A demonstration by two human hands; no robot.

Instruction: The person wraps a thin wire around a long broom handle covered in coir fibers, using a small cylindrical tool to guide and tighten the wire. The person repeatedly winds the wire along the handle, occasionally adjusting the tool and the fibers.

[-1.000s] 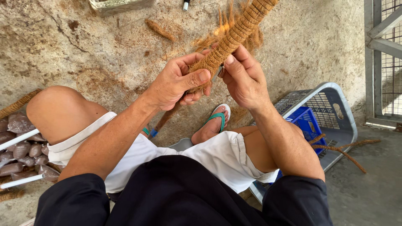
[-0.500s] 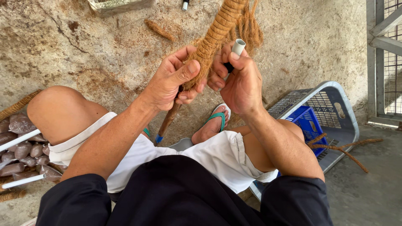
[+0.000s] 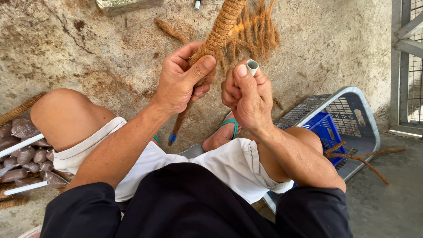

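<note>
Coir-wrapped pole (image 3: 219, 33) in left hand (image 3: 180, 79), tilted

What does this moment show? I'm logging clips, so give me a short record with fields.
left hand: gripping a coir-wrapped pole
right hand: holding a small white tube beside the pole
pole: tilted, loose fibres hanging near the top, blue tip low
right side: grey basket with a blue crate inside
left side: filled brown bags, white pipes
</note>
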